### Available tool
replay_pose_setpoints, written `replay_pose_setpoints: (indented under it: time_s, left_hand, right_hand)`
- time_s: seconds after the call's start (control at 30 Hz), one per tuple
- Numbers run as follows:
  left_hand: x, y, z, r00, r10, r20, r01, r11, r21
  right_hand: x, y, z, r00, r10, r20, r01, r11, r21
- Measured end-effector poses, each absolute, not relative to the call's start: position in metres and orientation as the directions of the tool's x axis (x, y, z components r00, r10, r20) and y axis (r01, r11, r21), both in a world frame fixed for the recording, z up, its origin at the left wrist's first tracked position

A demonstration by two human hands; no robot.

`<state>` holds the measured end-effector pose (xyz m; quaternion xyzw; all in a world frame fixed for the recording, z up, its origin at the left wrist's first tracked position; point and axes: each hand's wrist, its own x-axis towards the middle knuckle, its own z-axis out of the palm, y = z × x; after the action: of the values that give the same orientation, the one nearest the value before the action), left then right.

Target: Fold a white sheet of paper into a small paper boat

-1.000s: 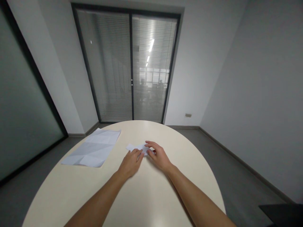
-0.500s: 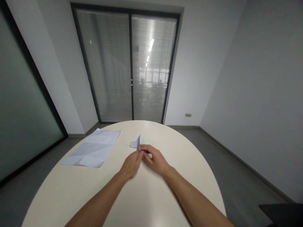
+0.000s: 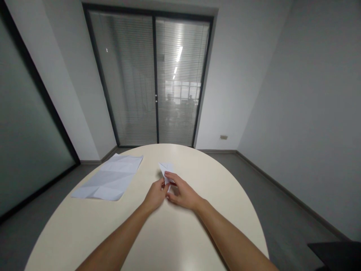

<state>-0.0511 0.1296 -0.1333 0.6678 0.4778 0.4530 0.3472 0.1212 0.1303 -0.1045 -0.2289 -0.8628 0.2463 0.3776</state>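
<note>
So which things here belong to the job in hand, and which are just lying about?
In use:
Small folded white paper, held in the left hand and touched by the right hand
Round cream table, under both hands

Seemingly just lying about:
Large creased white paper sheet, untouched at the table's left
Dark object, lower right, cut off and unclear

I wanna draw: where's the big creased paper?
In the head view, the big creased paper lies on the left side of the round table, left of the left hand.
</note>
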Motion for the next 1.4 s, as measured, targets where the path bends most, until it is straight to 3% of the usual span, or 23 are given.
replay_pose_setpoints:
  time_s: [0.27, 0.47, 0.67, 0.87, 1.23, 1.4]
  left_hand:
    - [-0.057, 0.118, -0.120, 0.129, 0.965, 0.228, 0.485, -0.262, 0.834]
    - [-0.070, 0.121, -0.126, 0.075, 0.967, 0.243, 0.755, -0.214, 0.619]
    - [-0.076, 0.125, -0.130, 0.068, 0.961, 0.268, 0.833, -0.203, 0.515]
    - [-0.081, 0.129, -0.135, -0.012, 0.957, 0.289, 0.837, -0.148, 0.527]
    - [-0.082, 0.125, -0.134, 0.032, 0.940, 0.340, 0.871, -0.193, 0.452]
    - [-0.080, 0.121, -0.126, 0.062, 0.950, 0.306, 0.915, -0.177, 0.362]
  right_hand:
    - [0.136, 0.146, -0.110, -0.337, 0.740, 0.582, 0.513, 0.663, -0.546]
    - [0.157, 0.163, -0.125, -0.242, 0.913, 0.329, 0.735, 0.394, -0.552]
    - [0.160, 0.164, -0.121, -0.291, 0.917, 0.273, 0.662, 0.399, -0.635]
    - [0.164, 0.173, -0.130, -0.210, 0.939, 0.271, 0.648, 0.341, -0.681]
    - [0.162, 0.167, -0.125, -0.118, 0.959, 0.258, 0.739, 0.259, -0.622]
    - [0.157, 0.159, -0.115, -0.153, 0.960, 0.236, 0.844, 0.251, -0.474]
